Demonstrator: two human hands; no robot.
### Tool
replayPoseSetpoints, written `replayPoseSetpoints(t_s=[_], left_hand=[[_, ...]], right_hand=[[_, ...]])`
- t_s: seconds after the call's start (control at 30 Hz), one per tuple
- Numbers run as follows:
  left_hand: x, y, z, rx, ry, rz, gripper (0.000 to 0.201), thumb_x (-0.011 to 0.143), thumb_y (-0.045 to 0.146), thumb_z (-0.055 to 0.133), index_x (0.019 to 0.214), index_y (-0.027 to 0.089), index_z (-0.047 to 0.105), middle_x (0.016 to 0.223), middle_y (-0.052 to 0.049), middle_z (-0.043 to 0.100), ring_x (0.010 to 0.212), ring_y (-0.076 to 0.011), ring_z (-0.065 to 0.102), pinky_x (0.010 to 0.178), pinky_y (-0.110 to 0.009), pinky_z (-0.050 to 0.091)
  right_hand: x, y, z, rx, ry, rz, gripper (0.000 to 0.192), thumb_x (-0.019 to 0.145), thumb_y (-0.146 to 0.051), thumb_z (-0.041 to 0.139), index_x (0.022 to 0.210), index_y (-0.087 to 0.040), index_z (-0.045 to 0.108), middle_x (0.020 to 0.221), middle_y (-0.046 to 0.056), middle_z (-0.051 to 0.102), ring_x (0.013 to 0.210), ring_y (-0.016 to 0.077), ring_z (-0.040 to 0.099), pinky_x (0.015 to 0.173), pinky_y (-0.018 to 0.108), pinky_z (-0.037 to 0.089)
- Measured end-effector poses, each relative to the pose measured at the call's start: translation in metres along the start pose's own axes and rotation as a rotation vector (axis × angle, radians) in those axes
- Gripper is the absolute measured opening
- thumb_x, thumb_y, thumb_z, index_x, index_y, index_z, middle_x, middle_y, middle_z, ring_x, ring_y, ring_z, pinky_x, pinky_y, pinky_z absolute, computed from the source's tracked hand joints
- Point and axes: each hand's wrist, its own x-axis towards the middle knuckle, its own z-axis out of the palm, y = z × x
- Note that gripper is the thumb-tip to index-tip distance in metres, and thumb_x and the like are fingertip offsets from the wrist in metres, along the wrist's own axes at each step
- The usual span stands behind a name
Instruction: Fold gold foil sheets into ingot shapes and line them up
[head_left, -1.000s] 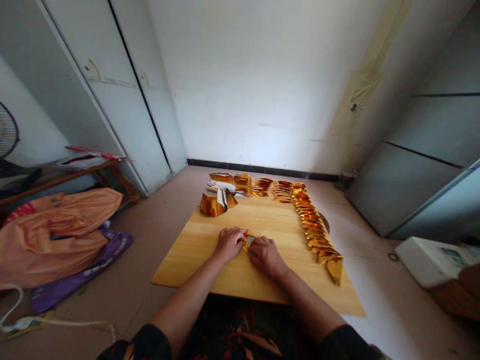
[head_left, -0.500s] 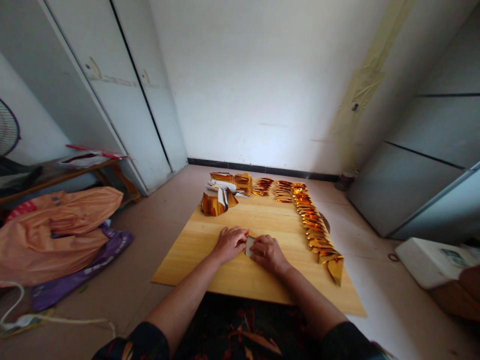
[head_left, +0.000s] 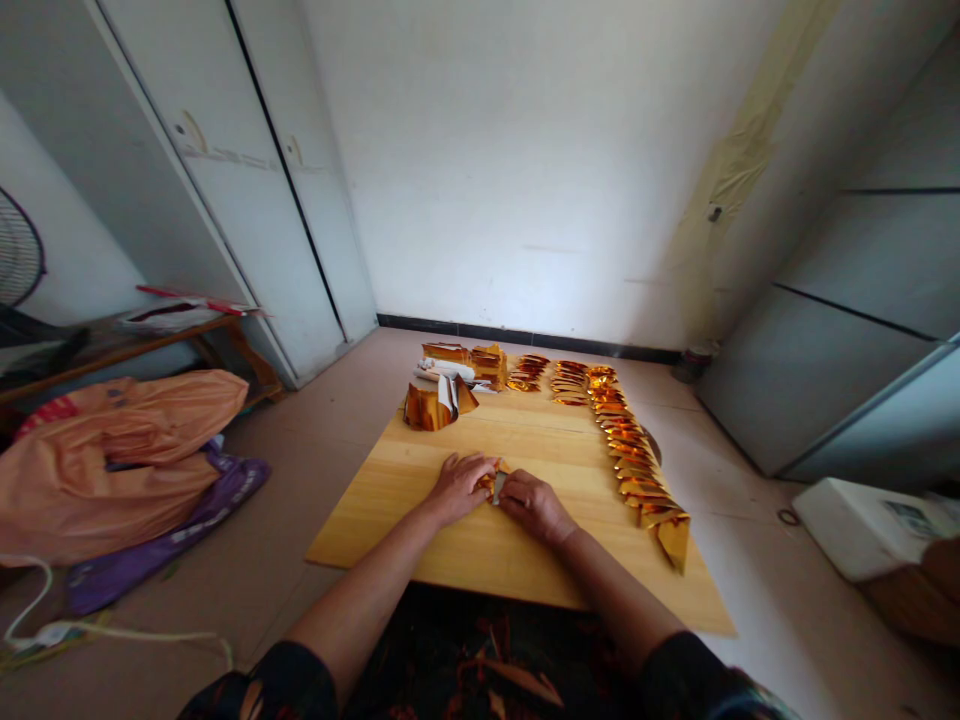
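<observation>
A small sheet of gold foil paper (head_left: 497,486), its pale grey back partly showing, lies on the wooden board (head_left: 375,510) between my hands. My left hand (head_left: 463,488) grips its left side with bent fingers. From the right, my right hand (head_left: 534,503) pinches the other side, fingers curled over it. Both hands partly cover the paper, so its full shape is hidden. Along the board's right side runs a long row of folded gold foil pieces (head_left: 628,450). A curled stack of gold foil sheets (head_left: 430,408) stands at the far left of the board.
Behind that stack lie a white roll (head_left: 444,371) and more gold sheets (head_left: 487,366). Two short rows of folded foil (head_left: 570,382) sit along the back edge. An orange bag (head_left: 127,460) is on the floor at left, a white box (head_left: 870,525) at right.
Less of the paper's grey face shows between my hands, and more gold shows by my left fingers. My right hand has shifted slightly. The camera view has moved a little.
</observation>
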Motion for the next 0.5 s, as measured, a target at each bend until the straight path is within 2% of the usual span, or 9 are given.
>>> replayPoseSetpoints(t_s=[0.17,0.27,0.33,0.5], left_hand=[[-0.0004,0.0006,-0.001,-0.007,-0.006,-0.004,0.033,0.08,0.023,0.055,0.112,0.03,0.057,0.134,0.0,0.052,0.13,-0.0228,0.039,0.108,-0.051,0.019],[-0.0001,0.0005,-0.0018,-0.002,-0.024,0.007,0.02,0.081,0.024,0.054,0.099,0.03,0.063,0.136,0.002,0.051,0.131,-0.0236,0.037,0.108,-0.052,0.018],[0.0003,-0.0001,-0.0016,0.004,-0.027,0.006,0.016,0.081,0.024,0.055,0.092,0.028,0.064,0.136,0.002,0.051,0.131,-0.0237,0.037,0.108,-0.052,0.018],[0.0006,-0.0028,-0.0005,-0.002,-0.028,0.015,0.016,0.079,0.028,0.058,0.093,0.029,0.064,0.137,0.002,0.05,0.13,-0.0239,0.037,0.108,-0.053,0.018]], right_hand=[[0.0019,-0.002,-0.0047,0.131,-0.029,0.027,0.012,0.088,-0.021,0.051,0.087,-0.021,0.064,0.084,0.003,0.059,0.079,0.0133,0.057,0.073,0.023,0.045],[0.0007,-0.001,-0.0057,0.181,-0.026,-0.006,0.014,0.085,-0.016,0.052,0.092,-0.021,0.063,0.091,0.004,0.06,0.087,0.0149,0.057,0.08,0.026,0.046],[0.0008,-0.0002,-0.0046,0.178,-0.015,-0.008,0.013,0.084,-0.016,0.053,0.09,-0.02,0.064,0.09,0.005,0.061,0.087,0.0152,0.058,0.079,0.026,0.046],[0.0057,-0.0035,-0.0016,0.096,-0.006,0.092,0.011,0.085,-0.02,0.055,0.081,-0.02,0.066,0.08,0.002,0.061,0.078,0.0133,0.058,0.072,0.022,0.045]])
